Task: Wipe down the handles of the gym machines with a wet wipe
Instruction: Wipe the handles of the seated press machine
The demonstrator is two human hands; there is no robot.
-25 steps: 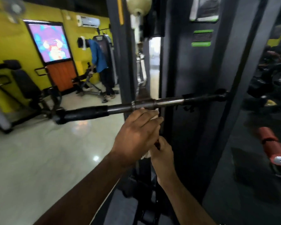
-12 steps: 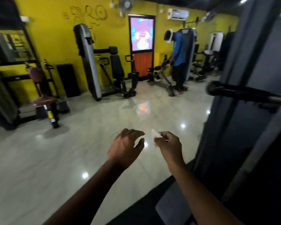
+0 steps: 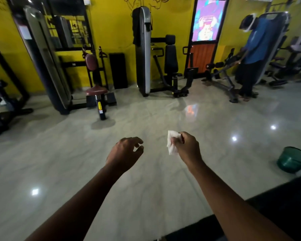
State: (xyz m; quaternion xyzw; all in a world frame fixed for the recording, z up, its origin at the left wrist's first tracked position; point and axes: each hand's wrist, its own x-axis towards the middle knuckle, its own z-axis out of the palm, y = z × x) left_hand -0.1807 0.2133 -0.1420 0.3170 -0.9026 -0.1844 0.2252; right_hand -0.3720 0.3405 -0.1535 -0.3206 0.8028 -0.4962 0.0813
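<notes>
A small white wipe point(image 3: 172, 142), crumpled and folded, is being pinched at the fingertips of the right grip point(image 3: 186, 147) and is being held in the air above the floor, its loose edge hanging down. A seated machine point(image 3: 170, 56) is being seen against the far wall, well apart from the wipe, its handles too blurred to be made out.

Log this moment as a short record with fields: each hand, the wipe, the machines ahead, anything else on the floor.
left hand: fingers loosely curled, holds nothing
right hand: pinches the white wet wipe
handle contact: none; both hands are above the floor
machines: black-seat machine and maroon-seat machine by the yellow wall
other: green bucket on the floor at right; person in a blue shirt at a far bench
</notes>
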